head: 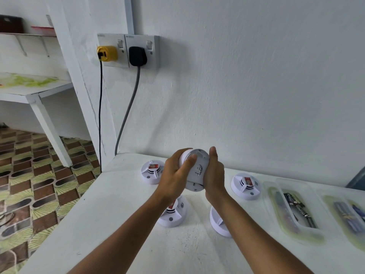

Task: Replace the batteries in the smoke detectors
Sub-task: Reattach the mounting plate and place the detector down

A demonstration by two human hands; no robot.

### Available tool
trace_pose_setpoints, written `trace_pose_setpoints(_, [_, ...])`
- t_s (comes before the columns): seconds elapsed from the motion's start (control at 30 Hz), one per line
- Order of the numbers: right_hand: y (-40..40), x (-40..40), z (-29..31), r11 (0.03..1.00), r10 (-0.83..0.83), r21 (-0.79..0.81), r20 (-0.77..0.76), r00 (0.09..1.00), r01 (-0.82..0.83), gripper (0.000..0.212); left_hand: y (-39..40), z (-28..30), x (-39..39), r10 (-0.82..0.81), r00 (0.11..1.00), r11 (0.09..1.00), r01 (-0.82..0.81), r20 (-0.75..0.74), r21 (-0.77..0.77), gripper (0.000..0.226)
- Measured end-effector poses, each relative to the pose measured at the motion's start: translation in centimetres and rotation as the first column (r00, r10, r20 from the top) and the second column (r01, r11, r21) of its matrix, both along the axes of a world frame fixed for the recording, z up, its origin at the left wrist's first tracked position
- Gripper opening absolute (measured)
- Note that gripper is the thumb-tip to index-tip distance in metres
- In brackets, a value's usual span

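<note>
A white table [122,224] is standing against a white wall [256,76], and a patterned brown-and-green floor [39,184] is showing to the left of it. On the wall above the table's far left corner, a double socket [131,51] is carrying a yellow plug [107,53] and a black plug [137,56], their cables hanging down behind the table.

The person is holding a white round smoke detector [196,170] up over the middle of the table, its back turned toward the viewer. The left hand [175,175] is gripping its left side with the thumb curled across the back, and the right hand [214,175] is clasping its right edge, thumb pointing up.

Four more detectors are lying on the table. One [152,172] is sitting beyond the left hand, another [245,185] to the right of the right hand, a third [173,213] is partly hiding under the left wrist, and a fourth [219,222] is mostly hiding behind the right forearm. Further right of the held detector, a clear tray [292,210] is holding batteries, and a second tray [347,216] is running off the right edge.
</note>
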State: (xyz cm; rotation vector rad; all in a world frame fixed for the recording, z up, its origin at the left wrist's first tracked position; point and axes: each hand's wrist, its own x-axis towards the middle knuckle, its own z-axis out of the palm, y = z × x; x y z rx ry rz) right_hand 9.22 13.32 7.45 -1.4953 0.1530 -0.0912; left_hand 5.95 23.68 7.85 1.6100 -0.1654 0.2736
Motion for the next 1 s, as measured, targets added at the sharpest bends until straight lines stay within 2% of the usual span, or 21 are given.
trace_pose_setpoints(0.07, [-0.5,0.3,0.0,0.995,0.093,-0.021,-0.021,0.995,-0.094,0.065,0.6,0.1,0.1,-0.005,1.0,1.0,0.005,-0.018,-0.023,0.034])
trace_pose_setpoints(0.17, [-2.4,0.8,-0.1,0.918,0.38,0.133,-0.031,0.925,-0.373,0.068,1.9,0.6,0.6,-0.05,0.998,0.99,0.044,-0.047,-0.132,0.039])
trace_pose_setpoints(0.27, [-3.9,1.0,-0.1,0.844,0.512,0.179,0.017,0.859,-0.506,0.055,2.8,1.1,0.9,-0.094,0.99,0.971,0.067,-0.107,-0.23,0.041])
trace_pose_setpoints(0.47, [-3.4,0.4,0.1,0.913,0.408,-0.056,0.106,0.907,-0.404,0.034,2.6,1.1,0.9,-0.14,0.98,0.94,0.088,-0.138,-0.33,0.03])
trace_pose_setpoints(0.53, [-3.6,0.2,0.2,0.898,0.439,-0.038,0.068,0.896,-0.438,0.032,2.7,1.2,0.9,-0.139,0.98,0.93,0.08,-0.142,-0.359,0.029])
trace_pose_setpoints(0.63, [-4.4,-0.2,0.6,0.807,0.588,0.059,0.014,0.809,-0.587,0.026,3.2,1.3,1.0,-0.15,0.977,0.92,0.083,-0.149,-0.383,0.029])
trace_pose_setpoints(0.73, [-4.4,-0.5,0.7,0.782,0.617,0.108,-0.002,0.787,-0.614,0.044,3.2,1.5,1.1,-0.165,0.972,0.927,0.094,-0.169,-0.363,0.038])
trace_pose_setpoints(0.8, [-4.2,-0.5,0.5,0.793,0.6,0.151,-0.023,0.8,-0.59,0.045,3.2,1.5,1.2,-0.199,0.962,0.91,0.111,-0.187,-0.399,0.043])
trace_pose_setpoints(0.87, [-3.8,-0.6,0.4,0.781,0.605,0.225,-0.042,0.795,-0.583,0.044,3.3,1.3,1.2,-0.287,0.934,0.838,0.137,-0.214,-0.527,0.049])
trace_pose_setpoints(0.93, [-3.6,-0.8,0.3,0.748,0.623,0.324,-0.042,0.781,-0.579,0.041,3.4,1.1,1.3,-0.393,0.899,0.723,0.171,-0.195,-0.669,0.054])
trace_pose_setpoints(0.97, [-3.5,-0.9,0.2,0.746,0.627,0.326,-0.051,0.778,-0.58,0.037,3.3,0.8,1.4,-0.401,0.895,0.688,0.153,-0.196,-0.709,0.055])
trace_pose_setpoints(1.0, [-3.3,-1.0,0.3,0.779,0.607,0.249,-0.072,0.791,-0.575,0.031,3.2,0.5,1.5,-0.387,0.899,0.675,0.125,-0.205,-0.727,0.054])
